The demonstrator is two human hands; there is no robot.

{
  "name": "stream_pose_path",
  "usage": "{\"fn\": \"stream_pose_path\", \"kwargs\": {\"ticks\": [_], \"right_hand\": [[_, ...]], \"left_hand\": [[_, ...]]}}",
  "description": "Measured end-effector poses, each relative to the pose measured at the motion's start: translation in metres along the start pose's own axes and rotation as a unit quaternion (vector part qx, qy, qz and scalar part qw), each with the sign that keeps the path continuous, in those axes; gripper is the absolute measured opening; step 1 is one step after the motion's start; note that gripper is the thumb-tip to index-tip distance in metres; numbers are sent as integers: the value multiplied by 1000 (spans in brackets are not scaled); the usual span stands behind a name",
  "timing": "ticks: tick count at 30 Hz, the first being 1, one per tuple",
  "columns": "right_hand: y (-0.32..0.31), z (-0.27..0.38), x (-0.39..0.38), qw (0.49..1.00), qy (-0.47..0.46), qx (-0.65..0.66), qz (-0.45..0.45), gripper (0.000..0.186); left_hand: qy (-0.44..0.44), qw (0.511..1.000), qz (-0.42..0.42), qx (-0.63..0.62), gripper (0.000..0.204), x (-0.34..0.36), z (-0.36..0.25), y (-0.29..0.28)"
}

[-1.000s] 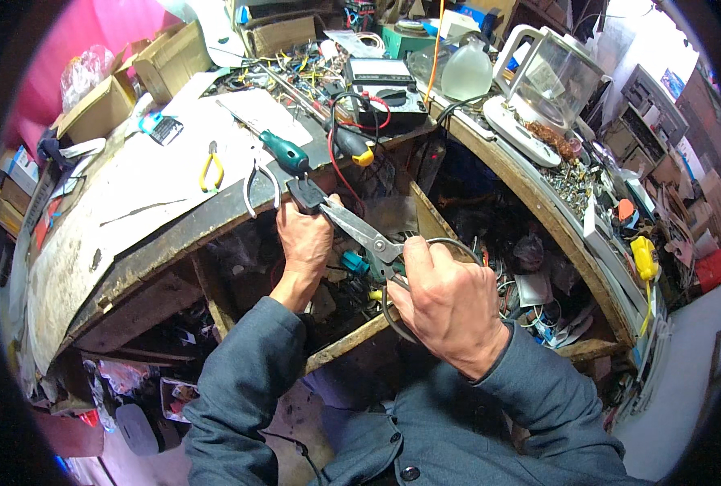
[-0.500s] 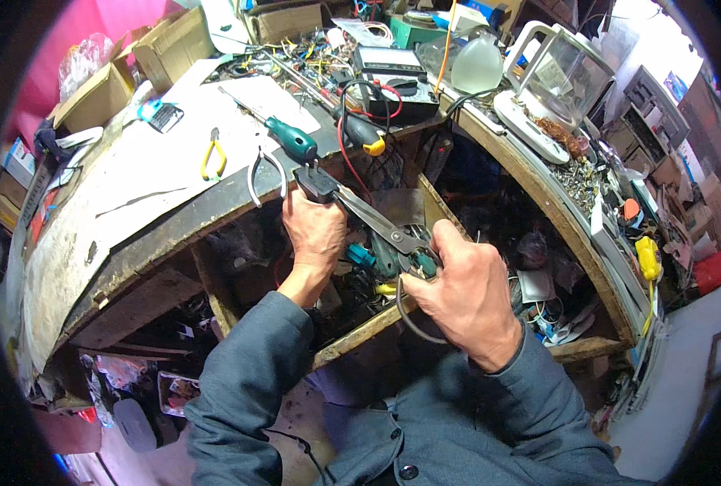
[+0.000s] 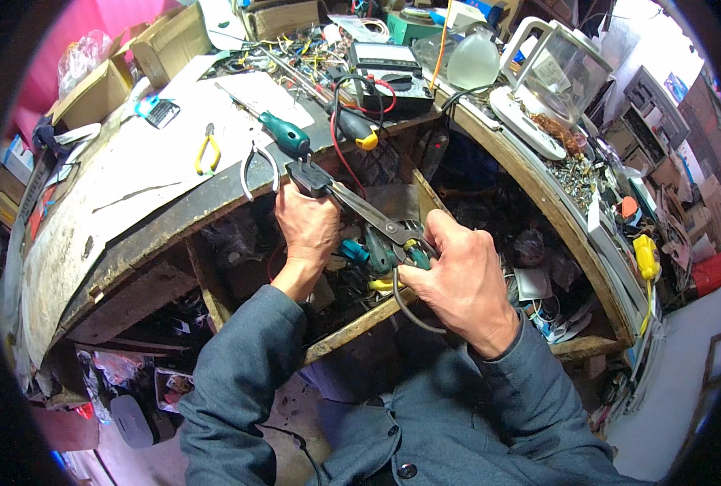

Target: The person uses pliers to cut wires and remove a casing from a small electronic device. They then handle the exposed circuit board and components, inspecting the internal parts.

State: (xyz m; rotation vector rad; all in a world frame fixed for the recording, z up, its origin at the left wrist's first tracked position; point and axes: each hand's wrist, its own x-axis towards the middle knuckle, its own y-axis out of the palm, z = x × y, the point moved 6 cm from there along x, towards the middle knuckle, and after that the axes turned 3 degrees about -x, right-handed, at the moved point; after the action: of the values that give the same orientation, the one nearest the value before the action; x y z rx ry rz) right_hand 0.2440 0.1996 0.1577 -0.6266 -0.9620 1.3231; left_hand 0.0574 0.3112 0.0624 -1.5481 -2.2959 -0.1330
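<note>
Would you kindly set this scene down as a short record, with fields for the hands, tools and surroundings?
Left hand: holding a black plug block
Right hand: gripping large scissors
Contact: blade tips at the block's right side; whether they cut in is unclear
On the bench: green-handled screwdriver, yellow-handled pliers
Farther back: black meter
Below the hands: open wooden compartment of jumbled parts

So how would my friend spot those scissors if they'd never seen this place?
Find the cluttered workbench: at its front edge, the left hand holds a black plug. The right hand grips the scissors, blades pointing toward that plug. Unlike the yellow-handled pliers nearby, they have long grey blades and a dark looped handle.
</note>
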Motion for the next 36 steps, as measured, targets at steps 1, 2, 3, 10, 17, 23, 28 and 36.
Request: {"fn": "stream_pose_path", "kwargs": {"ticks": [1, 2, 3, 10, 17, 23, 28, 36], "right_hand": [[0, -2, 0, 1000, 0, 9, -4, 33], [1, -3, 1, 1000, 1, 18, -8, 32], [1, -4, 1, 1000, 1, 28, -12, 32], [-2, -6, 4, 1000, 13, 9, 8, 33], [-12, 5, 4, 998, 1, -57, 14, 37], [-9, 6, 2, 998, -9, -59, 3, 38], [-8, 8, -1, 998, -19, -65, 0, 37], [0, 5, -5, 1000, 3, 6, 5, 35]], "left_hand": [[-3, 1000, -2, -3, 20, 0, 0, 0], [0, 1000, -3, -2, 20, 1, 2, 0], [4, 1000, -5, -1, 20, 2, 4, 0], [1, 999, 46, 9, 22, 5, 10, 4], [-34, 986, 21, -164, 32, 1, 8, 4], [-27, 985, 23, -166, 29, 1, 10, 2], [14, 990, 30, -137, 26, 6, 15, -1], [20, 1000, 1, 5, 30, 4, 17, -2]]}}
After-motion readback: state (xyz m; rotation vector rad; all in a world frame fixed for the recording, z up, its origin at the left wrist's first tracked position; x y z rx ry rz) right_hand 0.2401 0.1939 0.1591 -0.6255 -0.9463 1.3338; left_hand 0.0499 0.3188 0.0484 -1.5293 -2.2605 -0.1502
